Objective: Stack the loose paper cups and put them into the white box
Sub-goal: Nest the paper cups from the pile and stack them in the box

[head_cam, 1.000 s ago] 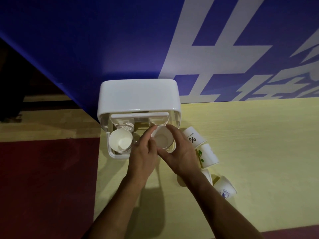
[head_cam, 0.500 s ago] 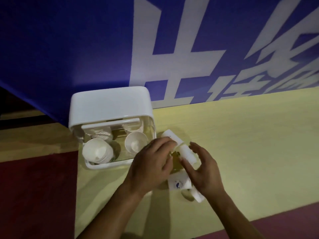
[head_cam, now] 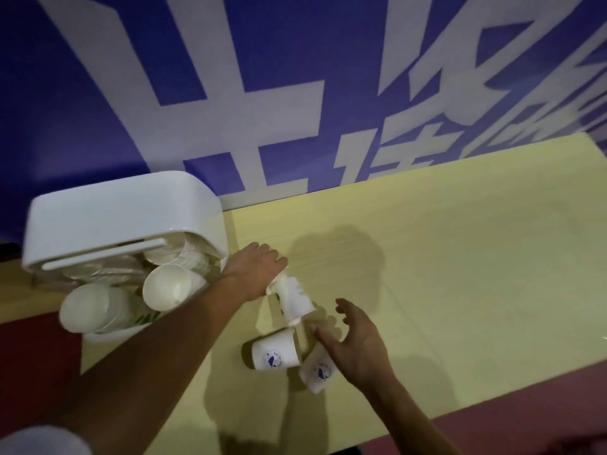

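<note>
Head view: the white box [head_cam: 115,218] sits at the left against the blue wall [head_cam: 82,93], its front open, with stacked cups [head_cam: 88,310] inside. Just right of the box the left hand [head_cam: 256,270] grips a short nested stack [head_cam: 292,297] that slants down and away from the box; its fingers are hidden under the palm. Further right of the box and nearer the viewer, a logo cup [head_cam: 276,353] lies on its side on the table [head_cam: 460,257], long axis roughly crosswise, with a second cup [head_cam: 318,372] just beside it. The right hand [head_cam: 354,336] hovers over them, spread and empty, clearly the nearer hand. Blur hides which way their mouths face
</note>
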`<state>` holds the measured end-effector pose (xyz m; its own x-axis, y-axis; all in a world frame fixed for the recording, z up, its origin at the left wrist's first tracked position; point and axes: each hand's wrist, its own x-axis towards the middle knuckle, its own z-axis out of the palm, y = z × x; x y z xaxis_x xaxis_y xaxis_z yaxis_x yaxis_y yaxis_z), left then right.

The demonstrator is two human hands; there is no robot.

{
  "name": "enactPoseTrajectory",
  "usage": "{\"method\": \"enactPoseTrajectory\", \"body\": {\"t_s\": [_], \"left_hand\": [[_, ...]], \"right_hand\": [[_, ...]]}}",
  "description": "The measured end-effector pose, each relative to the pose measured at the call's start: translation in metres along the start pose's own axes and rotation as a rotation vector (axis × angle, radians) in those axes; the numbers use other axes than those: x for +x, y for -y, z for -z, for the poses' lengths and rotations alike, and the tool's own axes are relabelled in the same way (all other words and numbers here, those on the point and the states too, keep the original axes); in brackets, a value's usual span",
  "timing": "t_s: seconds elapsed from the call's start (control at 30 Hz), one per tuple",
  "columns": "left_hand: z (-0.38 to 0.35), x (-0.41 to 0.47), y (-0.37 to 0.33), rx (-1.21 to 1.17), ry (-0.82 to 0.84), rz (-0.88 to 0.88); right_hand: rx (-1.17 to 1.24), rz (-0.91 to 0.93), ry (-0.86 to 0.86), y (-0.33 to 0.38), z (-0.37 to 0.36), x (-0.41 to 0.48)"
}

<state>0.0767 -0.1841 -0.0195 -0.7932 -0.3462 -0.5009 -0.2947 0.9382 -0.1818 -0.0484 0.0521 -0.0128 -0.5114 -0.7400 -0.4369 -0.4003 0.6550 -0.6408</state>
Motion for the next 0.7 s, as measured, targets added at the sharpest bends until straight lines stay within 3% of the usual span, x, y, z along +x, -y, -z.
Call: {"method": "enactPoseTrajectory", "body": {"t_s": [0.2, 0.33, 0.4, 0.53, 0.7], "left_hand": [[0.033, -0.001, 0.004, -0.278, -0.155, 0.180], [0.073, -0.027, -0.005, -1.044, -0.544, 0.548], [0.080, -0.041, -0.016, -1.335, -0.709, 0.608], [0.068, -0.059, -0.034, -1.524, -0.811, 0.576], [0.062, -0.064, -0.042, -1.634, -0.944, 0.571]], "right_hand": [[0.020, -0.161, 0.130, 0.020, -0.022, 0.021], [0.019, -0.271, 0.120, 0.034, -0.039, 0.033], [0.022, -0.309, 0.118, 0.038, -0.044, 0.039], [0.026, -0.293, 0.067, 0.038, -0.048, 0.047], [0.227, -0.127, 0.008, 0.032, -0.027, 0.055]]}}
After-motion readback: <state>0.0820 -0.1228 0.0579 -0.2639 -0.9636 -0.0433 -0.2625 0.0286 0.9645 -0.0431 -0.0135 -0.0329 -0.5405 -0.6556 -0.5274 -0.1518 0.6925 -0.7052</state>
